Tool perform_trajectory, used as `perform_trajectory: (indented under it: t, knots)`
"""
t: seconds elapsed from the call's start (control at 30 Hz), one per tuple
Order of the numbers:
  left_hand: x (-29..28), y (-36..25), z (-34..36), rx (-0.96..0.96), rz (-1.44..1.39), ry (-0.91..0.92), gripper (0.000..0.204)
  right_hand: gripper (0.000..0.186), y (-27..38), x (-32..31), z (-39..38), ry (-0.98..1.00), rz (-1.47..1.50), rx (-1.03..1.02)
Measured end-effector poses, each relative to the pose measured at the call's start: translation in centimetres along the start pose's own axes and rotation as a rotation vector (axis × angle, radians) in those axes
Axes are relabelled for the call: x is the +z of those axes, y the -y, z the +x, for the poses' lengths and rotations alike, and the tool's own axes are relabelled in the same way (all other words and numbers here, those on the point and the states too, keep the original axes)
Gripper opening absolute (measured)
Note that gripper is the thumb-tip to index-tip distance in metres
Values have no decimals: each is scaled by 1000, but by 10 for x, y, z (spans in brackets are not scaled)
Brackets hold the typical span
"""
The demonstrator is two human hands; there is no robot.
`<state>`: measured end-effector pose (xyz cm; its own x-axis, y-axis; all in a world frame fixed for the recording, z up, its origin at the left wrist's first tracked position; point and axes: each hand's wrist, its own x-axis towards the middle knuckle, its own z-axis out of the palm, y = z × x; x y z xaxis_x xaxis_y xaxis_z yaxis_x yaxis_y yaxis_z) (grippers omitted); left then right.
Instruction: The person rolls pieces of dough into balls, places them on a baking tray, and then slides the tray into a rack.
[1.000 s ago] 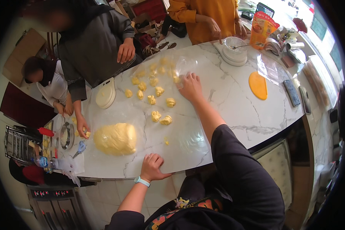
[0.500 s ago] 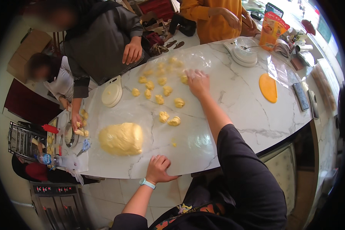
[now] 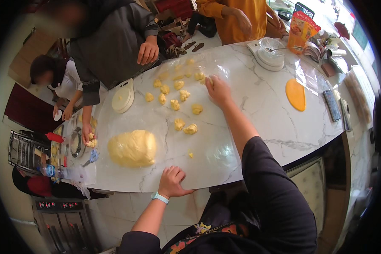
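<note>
My left hand (image 3: pixel 172 182), with a pale blue watch on its wrist, rests at the near edge of the marble-patterned table (image 3: pixel 266 114). Its thumb stretches out along the edge and it holds nothing. My right arm reaches far across, and my right hand (image 3: pixel 219 90) is closed beside a small dough piece (image 3: pixel 199 76); its fingertips hide whether they grip dough or plastic. Clear plastic sheet (image 3: pixel 220 67) lies around there, over some pieces. Several yellow dough lumps (image 3: pixel 184 95) are scattered left of this hand. A large yellow dough slab (image 3: pixel 132 148) sits at the left on plastic.
Two kitchen scales, one at left (image 3: pixel 122 99) and one at right (image 3: pixel 269 61) bearing a glass bowl (image 3: pixel 271 45), flank the dough. An orange pouch (image 3: pixel 302 34), a flat orange sheet (image 3: pixel 295 95) and phones (image 3: pixel 332 106) lie right. Co-workers stand opposite; one's hand (image 3: pixel 87 133) handles dough.
My right hand has gone from spread flat on the plastic to closed fingers beside a dough piece. My left hand stays at the edge. At left, a co-worker's hand has shifted among dough pieces.
</note>
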<state>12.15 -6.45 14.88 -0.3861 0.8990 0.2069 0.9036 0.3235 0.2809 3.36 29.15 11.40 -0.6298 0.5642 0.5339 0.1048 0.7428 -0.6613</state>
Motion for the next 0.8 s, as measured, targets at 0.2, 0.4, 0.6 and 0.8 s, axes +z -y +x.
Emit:
perform_trajectory:
  t: [0.2,0.4,0.6,0.8]
  knots:
    - [5,9,-2,75,-12,-92,55,27,27,-56,-67,-124,212,-83]
    - [4,6,0,38,-23,-62,55,36,68,-136,-122,295,-45,121]
    - [3,5,-6,27,-19,-65,55,15,42,-169,-186,713,269,-78]
    - [9,7,1,55,-30,-78,55,12,34,-126,-137,243,-63,-151]
